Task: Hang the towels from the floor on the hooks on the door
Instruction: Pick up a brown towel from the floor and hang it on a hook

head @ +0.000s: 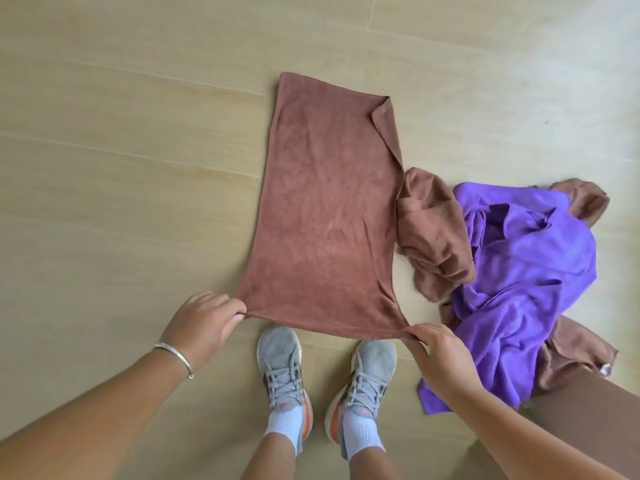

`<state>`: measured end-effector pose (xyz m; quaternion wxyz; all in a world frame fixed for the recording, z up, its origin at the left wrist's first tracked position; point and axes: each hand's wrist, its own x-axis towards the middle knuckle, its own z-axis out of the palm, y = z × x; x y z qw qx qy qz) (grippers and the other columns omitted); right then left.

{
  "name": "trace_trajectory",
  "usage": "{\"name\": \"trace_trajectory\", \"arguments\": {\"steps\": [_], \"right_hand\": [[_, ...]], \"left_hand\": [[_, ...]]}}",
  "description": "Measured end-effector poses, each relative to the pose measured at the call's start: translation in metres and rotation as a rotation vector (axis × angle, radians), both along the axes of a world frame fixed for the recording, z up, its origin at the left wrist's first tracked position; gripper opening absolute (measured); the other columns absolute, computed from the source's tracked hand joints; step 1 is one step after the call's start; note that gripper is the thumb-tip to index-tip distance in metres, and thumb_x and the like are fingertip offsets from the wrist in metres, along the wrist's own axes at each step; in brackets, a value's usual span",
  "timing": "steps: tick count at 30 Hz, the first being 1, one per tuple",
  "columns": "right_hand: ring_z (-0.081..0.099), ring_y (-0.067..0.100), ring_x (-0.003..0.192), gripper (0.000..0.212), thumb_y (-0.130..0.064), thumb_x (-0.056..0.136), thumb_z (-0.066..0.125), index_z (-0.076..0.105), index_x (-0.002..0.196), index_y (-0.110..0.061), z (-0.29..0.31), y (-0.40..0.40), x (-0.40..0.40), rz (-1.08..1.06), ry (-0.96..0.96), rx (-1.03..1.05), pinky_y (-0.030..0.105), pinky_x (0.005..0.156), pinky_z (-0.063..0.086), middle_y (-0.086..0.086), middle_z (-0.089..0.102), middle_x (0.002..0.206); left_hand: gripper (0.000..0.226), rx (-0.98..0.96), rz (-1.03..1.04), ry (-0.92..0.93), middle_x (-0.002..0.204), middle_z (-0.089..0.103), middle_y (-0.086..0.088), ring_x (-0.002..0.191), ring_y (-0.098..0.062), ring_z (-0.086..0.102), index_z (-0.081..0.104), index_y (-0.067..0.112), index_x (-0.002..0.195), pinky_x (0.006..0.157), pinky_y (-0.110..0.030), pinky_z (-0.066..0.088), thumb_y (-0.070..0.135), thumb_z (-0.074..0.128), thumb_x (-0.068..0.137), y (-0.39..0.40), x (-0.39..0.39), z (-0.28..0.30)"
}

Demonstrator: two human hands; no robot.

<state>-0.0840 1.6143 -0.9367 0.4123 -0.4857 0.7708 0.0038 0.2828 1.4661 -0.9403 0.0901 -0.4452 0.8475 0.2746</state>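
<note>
Head view, looking straight down at a pale floor (121, 168) of large tiles; person stands with both feet in frame, grey shoes (280, 365) with orange soles, white socks.

Rust towel (325, 209) is spread out in front of the feet; near edge is raised and pulled taut between the two hands; far end seems to lie on the floor, though contact there cannot be confirmed; far right corner is folded over onto itself.

Left hand (204, 323): fingers curled, pinching the near left corner of the rust towel; thin metal bangle (175, 358) on that wrist.

Right hand (433, 344): fingers and thumb pinching the near right corner of the same towel; forearm crosses over the lower edge of the pile on the right.

Pile lies on the floor just right of the rust towel; tan towel (433, 237) is crumpled, its left side touching or just beside the rust towel's right edge, cannot tell which; purple towel (530, 271) lies bunched over it and reaches down toward the right forearm; more tan cloth shows at the pile's upper right and lower right, one piece or several not resolvable.

Brown flat surface (588, 417) fills the lower right corner; identity unclear.
</note>
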Motion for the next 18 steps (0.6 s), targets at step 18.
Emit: {"name": "trace_trajectory", "arguments": {"steps": [18], "right_hand": [[0.059,-0.002,0.073,0.01,-0.028,0.092,0.059,0.07,0.092,-0.028,-0.067,-0.206,-0.061,-0.328,0.008,-0.429,0.013,0.067,0.04,-0.022,0.064,0.078]], "left_hand": [[0.007,-0.251,0.198,0.188,0.085,0.057,-0.003,0.081,-0.033,0.06,0.067,0.021,0.097,0.065,-0.04,0.049,0.021,0.063,0.091,-0.212,-0.082,-0.072]]}}
